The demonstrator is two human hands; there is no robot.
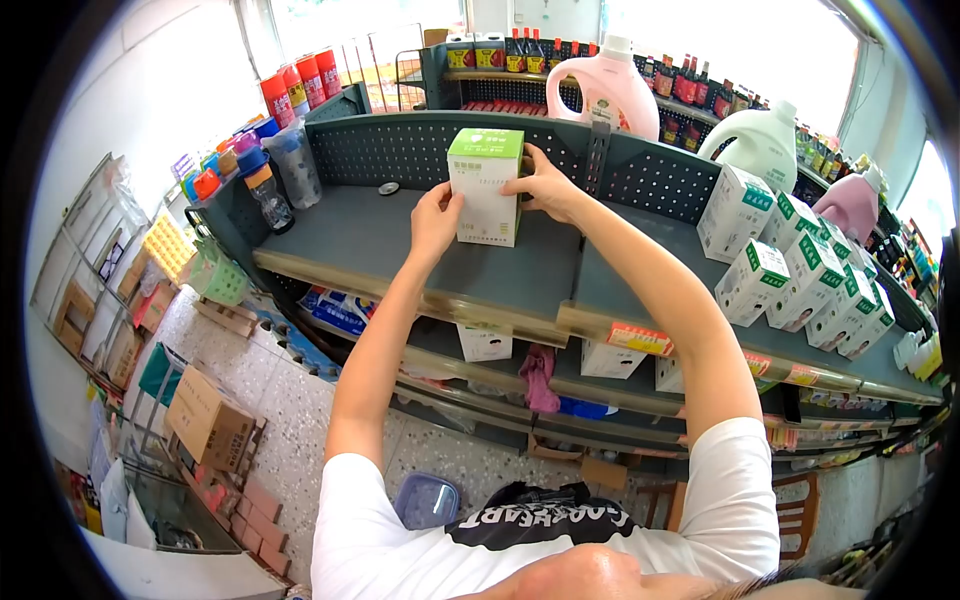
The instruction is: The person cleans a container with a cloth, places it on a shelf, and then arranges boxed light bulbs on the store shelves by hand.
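A white box with a green top (485, 195) stands upright at the middle of the dark top shelf (360, 232). My left hand (438, 222) holds its left side, fingers pressed against the cardboard. On the other side, my right hand (545, 187) grips the box near its upper right edge, with the thumb on the front face. A small round metallic lid (389, 188) lies on the shelf to the left of the box.
Several white and green boxes (752, 282) stand on the right of the shelf. A pink jug (612, 90) and a pale green jug (757, 145) rise behind the back panel. Bottles (268, 198) and cups are at the left end. A pink cloth (540, 378) hangs below.
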